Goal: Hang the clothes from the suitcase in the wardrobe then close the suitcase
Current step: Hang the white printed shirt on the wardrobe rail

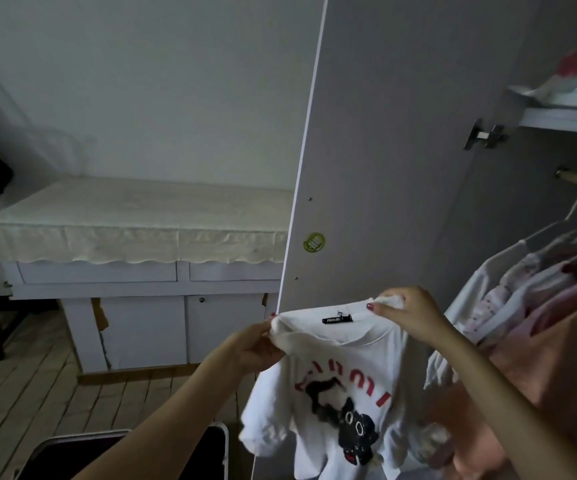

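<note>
Now both hands, left and right, grip the white T-shirt by its "miu miu"-labelled collar.

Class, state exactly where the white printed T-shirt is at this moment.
In the head view, the white T-shirt hangs low and right of centre, held at the neckline by the left hand and right hand, before the open wardrobe door.
</note>
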